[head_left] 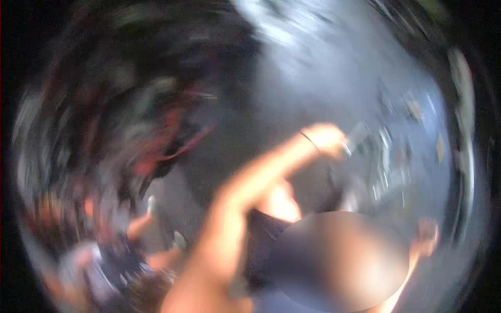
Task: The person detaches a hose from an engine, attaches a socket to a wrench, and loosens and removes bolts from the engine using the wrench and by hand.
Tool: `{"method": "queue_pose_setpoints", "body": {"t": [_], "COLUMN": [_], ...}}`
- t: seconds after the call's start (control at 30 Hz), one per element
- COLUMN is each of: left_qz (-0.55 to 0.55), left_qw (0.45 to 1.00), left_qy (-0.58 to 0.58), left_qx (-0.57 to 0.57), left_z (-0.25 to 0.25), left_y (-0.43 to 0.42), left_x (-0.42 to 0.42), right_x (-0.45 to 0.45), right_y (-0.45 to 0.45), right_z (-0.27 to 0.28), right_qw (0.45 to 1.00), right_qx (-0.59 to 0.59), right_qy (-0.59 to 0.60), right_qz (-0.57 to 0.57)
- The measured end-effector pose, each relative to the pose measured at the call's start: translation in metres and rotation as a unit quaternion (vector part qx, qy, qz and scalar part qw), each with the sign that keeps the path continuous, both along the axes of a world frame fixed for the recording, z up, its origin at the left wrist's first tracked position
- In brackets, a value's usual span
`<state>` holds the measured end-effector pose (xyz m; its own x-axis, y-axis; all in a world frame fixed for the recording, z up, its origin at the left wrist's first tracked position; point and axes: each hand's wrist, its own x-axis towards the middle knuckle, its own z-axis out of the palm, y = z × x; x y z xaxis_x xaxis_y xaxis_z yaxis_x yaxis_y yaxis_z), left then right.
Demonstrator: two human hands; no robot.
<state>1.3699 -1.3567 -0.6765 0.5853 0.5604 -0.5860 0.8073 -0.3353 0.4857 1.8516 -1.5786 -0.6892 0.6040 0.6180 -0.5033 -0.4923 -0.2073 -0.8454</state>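
Observation:
Heavy motion blur smears everything. A large bare arm, apparently mine, rises from the lower left and bends at the elbow. At its end my left hand (pixel 327 138), with a thin dark band (pixel 310 142) at the wrist, is closed. A small shiny thing (pixel 347 149) shows at its fingertips, too smeared to name. At the far right edge is a raised hand (pixel 425 242), seemingly my right hand, beside a dark reddish patch; its fingers are too blurred to read. A blurred oval covers the area between the arms.
At lower left another person (pixel 112 271) has both forearms raised, with a small pale thing (pixel 151 203) near one hand. A dark grey surface (pixel 224 141) runs up the middle. Metallic shapes (pixel 386 156) stand right of my left hand. Red streaks (pixel 169 130) lie left.

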Motion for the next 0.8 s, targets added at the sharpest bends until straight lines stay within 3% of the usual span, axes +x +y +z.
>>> {"method": "queue_pose_setpoints", "body": {"t": [0.03, 0.1, 0.13, 0.2, 0.37, 0.53, 0.6, 0.67, 0.77, 0.8], "left_qz": [-0.021, -0.022, -0.035, -0.030, -0.042, -0.013, -0.048, -0.069, -0.216, -0.234], "left_qw": [0.999, 0.999, 0.995, 0.997, 0.998, 0.998, 0.997, 0.997, 0.976, 0.972], "left_qy": [-0.019, 0.025, -0.026, 0.034, 0.038, 0.049, 0.000, 0.016, 0.034, -0.020], "left_qx": [0.018, 0.017, 0.086, 0.055, 0.036, 0.027, 0.067, 0.036, 0.013, 0.024], "left_z": [-0.012, -0.024, -0.050, -0.081, -0.142, -0.160, -0.164, -0.162, -0.162, -0.164], "left_y": [0.007, 0.012, 0.012, 0.020, 0.011, 0.010, 0.005, -0.002, -0.008, -0.016], "left_x": [0.002, 0.018, 0.003, -0.006, 0.014, 0.053, 0.062, 0.061, 0.060, 0.053], "right_x": [-0.020, -0.045, -0.053, -0.068, -0.070, -0.059, -0.049, -0.040, -0.025, -0.022], "right_y": [-0.006, 0.003, 0.006, 0.008, -0.006, -0.015, -0.022, -0.028, -0.042, -0.046], "right_z": [0.014, 0.038, 0.038, 0.032, 0.022, 0.024, 0.023, 0.023, 0.015, 0.015], "right_qw": [0.996, 0.989, 0.984, 0.973, 0.977, 0.979, 0.979, 0.985, 0.987, 0.990], "right_qx": [-0.019, 0.091, 0.130, 0.164, 0.152, 0.125, 0.125, 0.112, 0.110, 0.097], "right_qy": [-0.004, -0.089, -0.044, -0.086, -0.079, -0.119, -0.117, -0.108, -0.095, -0.095], "right_qz": [-0.083, 0.082, 0.117, 0.141, 0.125, 0.113, 0.115, 0.069, 0.065, 0.049]}}
